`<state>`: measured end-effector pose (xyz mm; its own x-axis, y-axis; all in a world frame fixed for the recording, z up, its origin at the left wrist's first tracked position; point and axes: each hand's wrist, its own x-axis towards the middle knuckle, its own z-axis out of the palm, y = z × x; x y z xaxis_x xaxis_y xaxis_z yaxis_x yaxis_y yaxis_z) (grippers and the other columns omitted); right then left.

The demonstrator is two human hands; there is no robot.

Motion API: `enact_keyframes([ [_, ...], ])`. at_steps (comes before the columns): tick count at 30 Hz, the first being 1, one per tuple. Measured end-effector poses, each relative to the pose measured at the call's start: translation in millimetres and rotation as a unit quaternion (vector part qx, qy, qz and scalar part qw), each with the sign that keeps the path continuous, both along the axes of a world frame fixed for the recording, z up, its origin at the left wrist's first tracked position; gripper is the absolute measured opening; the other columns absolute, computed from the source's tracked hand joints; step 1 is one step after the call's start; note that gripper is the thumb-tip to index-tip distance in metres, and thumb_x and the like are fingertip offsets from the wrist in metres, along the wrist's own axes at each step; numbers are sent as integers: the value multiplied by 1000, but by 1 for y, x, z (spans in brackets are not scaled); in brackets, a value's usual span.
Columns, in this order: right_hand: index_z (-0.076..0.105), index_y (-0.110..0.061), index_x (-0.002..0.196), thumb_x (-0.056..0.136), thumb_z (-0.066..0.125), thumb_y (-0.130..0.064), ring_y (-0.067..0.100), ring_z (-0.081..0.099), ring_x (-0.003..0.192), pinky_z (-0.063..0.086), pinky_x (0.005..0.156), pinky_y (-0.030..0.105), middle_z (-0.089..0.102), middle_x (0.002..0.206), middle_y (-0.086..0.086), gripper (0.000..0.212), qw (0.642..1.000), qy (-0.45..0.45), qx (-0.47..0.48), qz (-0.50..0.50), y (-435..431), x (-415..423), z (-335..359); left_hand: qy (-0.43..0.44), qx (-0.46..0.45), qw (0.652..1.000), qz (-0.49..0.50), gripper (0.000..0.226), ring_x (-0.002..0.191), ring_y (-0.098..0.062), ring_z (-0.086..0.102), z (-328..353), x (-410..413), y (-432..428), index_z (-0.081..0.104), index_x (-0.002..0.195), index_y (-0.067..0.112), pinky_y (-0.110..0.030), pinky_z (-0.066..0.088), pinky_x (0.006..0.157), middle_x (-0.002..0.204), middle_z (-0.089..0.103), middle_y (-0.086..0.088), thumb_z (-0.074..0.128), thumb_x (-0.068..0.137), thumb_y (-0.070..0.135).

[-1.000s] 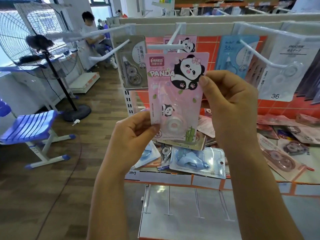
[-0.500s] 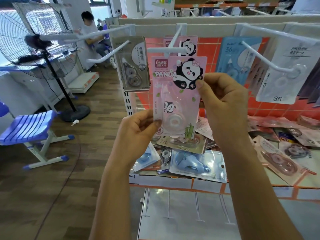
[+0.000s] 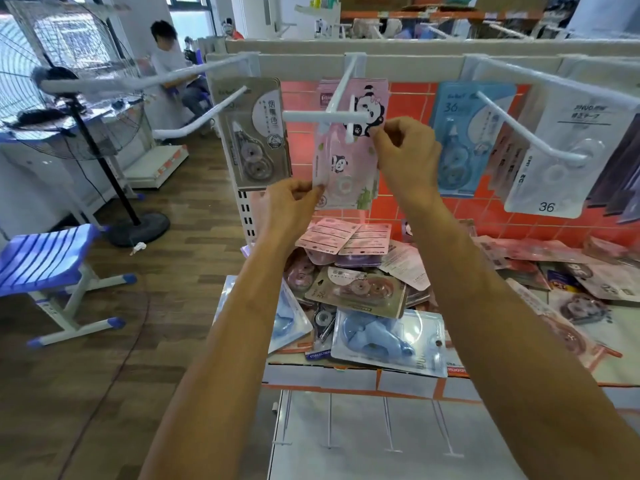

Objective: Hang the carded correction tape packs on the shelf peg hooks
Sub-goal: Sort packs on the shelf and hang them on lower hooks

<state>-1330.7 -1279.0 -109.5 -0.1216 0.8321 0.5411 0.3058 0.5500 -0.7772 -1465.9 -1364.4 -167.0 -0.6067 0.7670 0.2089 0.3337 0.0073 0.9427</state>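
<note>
**Panda pack reaches the hook**

The pink panda pack (image 3: 343, 168) has risen and moved farther off, up to the middle hook (image 3: 325, 116), and its top now sits behind the hook's white crossbar. The right hand (image 3: 405, 150) pinches the card's upper right edge, the left hand (image 3: 291, 199) its lower left corner. Whether the hole has caught the prong cannot be told. A brown pack (image 3: 252, 133) and a blue pack (image 3: 460, 133) already hang to either side; a heap of packs (image 3: 360, 289) (most of the job, it seems) waits on the near shelf (image 3: 346, 377).
</note>
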Motion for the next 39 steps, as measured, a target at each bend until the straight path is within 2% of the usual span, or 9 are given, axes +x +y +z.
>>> enact_keyframes([
  [9, 68, -8, 98, 93, 59, -28, 10, 57, 81, 49, 75, 27, 67, 92, -1, 22, 999, -30, 13, -29, 21, -7, -9, -8, -10, 1000, -2, 19, 72, -18, 68, -12, -5, 26, 66, 72, 23, -45, 57, 81, 76, 70, -3, 63, 91, 23],
  [13, 67, -6, 102, 93, 59, -27, 12, 56, 79, 45, 70, 25, 69, 95, 4, 24, 997, -77, 14, -21, 14, 0, -34, 48, -43, 998, 5, 27, 63, -21, 61, -28, -2, 27, 67, 61, 19, -47, 54, 74, 64, 67, -6, 60, 82, 35],
  [16, 68, -6, 101, 93, 59, -22, 14, 56, 72, 37, 59, 17, 71, 91, 7, 20, 992, -126, 24, -12, 5, 8, -63, 100, -101, 990, -1, 30, 81, -27, 67, -41, 6, 24, 75, 89, 13, -44, 54, 81, 85, 73, -11, 58, 81, 36],
  [18, 68, -8, 101, 93, 58, -19, 21, 63, 72, 43, 59, 22, 72, 88, 8, 17, 983, -179, 27, -8, 0, 13, -86, 191, -152, 970, -9, 28, 93, -26, 66, -48, 17, 17, 72, 105, 10, -37, 51, 86, 102, 73, -10, 60, 88, 27],
  [20, 66, -9, 110, 91, 60, -15, 26, 67, 87, 52, 71, 31, 72, 99, 10, 21, 969, -247, 11, 3, -6, 19, -106, 258, -188, 948, -9, 27, 101, -25, 64, -58, 30, 12, 70, 112, 12, -32, 49, 88, 111, 70, -8, 61, 90, 23],
  [24, 66, -7, 106, 84, 60, -11, 32, 63, 94, 51, 78, 38, 70, 102, 14, 23, 923, -384, 7, 34, -21, 28, -136, 363, -245, 899, -25, 24, 101, -31, 62, -76, 56, 4, 67, 109, 14, -37, 49, 79, 110, 67, -11, 55, 88, 16],
  [28, 68, -6, 97, 81, 57, -10, 30, 60, 95, 46, 79, 36, 69, 101, 12, 20, 907, -417, 41, 38, -31, 30, -149, 447, -231, 864, -19, 25, 102, -29, 59, -87, 75, -7, 67, 108, 14, -38, 47, 75, 109, 66, -8, 53, 87, 11],
  [35, 65, -10, 95, 91, 47, -18, 28, 55, 96, 45, 83, 37, 66, 98, 10, 19, 904, -423, 52, 34, -43, 34, -168, 399, -211, 892, 4, 20, 94, -24, 58, -99, 89, -34, 66, 93, 13, -29, 37, 67, 101, 65, -5, 46, 95, 14],
  [39, 64, -9, 93, 92, 46, -21, 30, 57, 90, 46, 79, 39, 67, 94, 11, 22, 901, -432, 29, 36, -48, 33, -169, 375, -210, 902, -49, 18, 103, -24, 53, -103, 90, -45, 61, 103, 13, -29, 40, 80, 109, 61, -6, 51, 88, 9],
])
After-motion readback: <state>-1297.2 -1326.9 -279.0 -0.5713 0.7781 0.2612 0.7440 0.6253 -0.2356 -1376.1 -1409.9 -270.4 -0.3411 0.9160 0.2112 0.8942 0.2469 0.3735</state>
